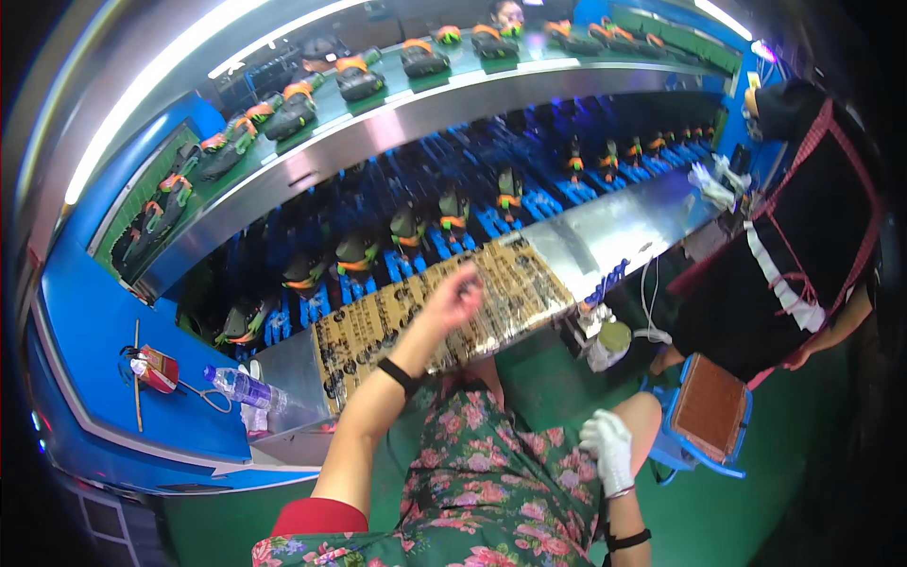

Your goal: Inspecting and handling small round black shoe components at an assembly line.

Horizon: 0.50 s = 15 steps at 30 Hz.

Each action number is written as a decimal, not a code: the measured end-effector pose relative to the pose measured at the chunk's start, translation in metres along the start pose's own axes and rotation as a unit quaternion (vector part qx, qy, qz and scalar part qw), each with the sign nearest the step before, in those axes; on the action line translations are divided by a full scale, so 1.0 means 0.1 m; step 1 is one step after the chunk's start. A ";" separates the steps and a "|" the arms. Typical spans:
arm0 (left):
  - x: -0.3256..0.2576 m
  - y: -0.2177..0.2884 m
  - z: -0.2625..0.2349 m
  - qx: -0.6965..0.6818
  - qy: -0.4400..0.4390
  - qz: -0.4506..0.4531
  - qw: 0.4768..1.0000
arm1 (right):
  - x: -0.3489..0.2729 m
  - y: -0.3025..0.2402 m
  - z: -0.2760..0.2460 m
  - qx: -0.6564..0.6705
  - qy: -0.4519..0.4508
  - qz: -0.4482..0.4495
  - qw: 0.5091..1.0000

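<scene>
My bare left hand [457, 297] hovers over a brown, dark-stained cardboard sheet [378, 318] on the metal ledge. Its fingers are loosely curled and apart, and I make out nothing in them. A black band circles that wrist. My right hand [609, 448], in a white glove, lies on my right thigh with its fingers stretched out, holding nothing. Just beyond the cardboard, black shoes with orange and green trim, such as this shoe [407, 228], stand in a row on blue supports [494, 221].
An upper green belt [387, 87] carries more shoes. At left are a water bottle [244, 386] and a red container [154, 369]. White gloves [715, 186] lie at the ledge's far right. Another person [784, 227] stands at right, near a blue-framed stool [710, 406].
</scene>
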<state>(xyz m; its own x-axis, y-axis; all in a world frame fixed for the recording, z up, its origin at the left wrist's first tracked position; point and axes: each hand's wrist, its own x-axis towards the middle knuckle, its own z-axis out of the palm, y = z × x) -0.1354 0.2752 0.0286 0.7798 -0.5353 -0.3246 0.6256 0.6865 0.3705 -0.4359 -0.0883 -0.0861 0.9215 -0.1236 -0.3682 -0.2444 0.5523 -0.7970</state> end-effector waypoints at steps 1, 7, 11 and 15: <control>-0.04 0.12 0.03 0.000 0.012 0.072 0.997 | -0.08 -0.08 -0.02 -0.067 0.063 -0.029 0.995; -0.29 0.42 -0.14 -0.078 -0.060 0.050 0.994 | -0.08 -0.08 -0.29 -0.240 0.184 -0.112 0.947; -0.44 0.17 -0.14 -0.114 -0.092 0.077 0.986 | -0.04 0.01 -0.41 -0.339 0.170 -0.123 0.917; -0.58 0.06 -0.04 -0.122 -0.121 0.090 0.981 | -0.06 0.02 -0.45 -0.346 0.176 -0.119 0.914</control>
<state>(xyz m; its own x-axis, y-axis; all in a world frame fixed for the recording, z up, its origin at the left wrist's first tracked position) -0.1765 0.3120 0.0463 0.8789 -0.4749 -0.0456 0.4751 0.8625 0.1741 -0.4557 -0.1236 -0.1071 0.8495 -0.4964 -0.1788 -0.2939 -0.1638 -0.9417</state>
